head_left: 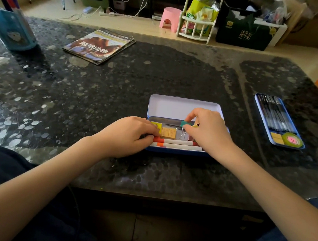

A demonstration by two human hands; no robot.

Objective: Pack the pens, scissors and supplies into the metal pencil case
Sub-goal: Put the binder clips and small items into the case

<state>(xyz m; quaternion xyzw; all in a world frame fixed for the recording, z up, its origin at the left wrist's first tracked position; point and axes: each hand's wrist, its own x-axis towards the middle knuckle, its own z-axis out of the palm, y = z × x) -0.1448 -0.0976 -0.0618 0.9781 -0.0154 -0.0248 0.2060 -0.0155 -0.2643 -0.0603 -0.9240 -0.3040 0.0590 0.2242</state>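
Two hands at open metal pencil case [182,108] near table [117,100] centre, lid raised on far side. Left hand [131,135] curled over case's left end, fingertips on white pens [179,144] along near wall; grasp unclear. Right hand [207,131] pinches green binder clip [184,124] over right half. Yellow erasers [167,132] inside. Second tray [279,120] with pens lies far right. Magazine [99,45] far left.

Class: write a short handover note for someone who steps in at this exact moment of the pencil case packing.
Left hand: holds the pencil case at its left end, fingers over the pens.
Right hand: pinches a teal binder clip above the case.
Done: pens and yellow erasers are inside.
Left: drop in the clip, shut the lid. A second filled tray lies on the right.
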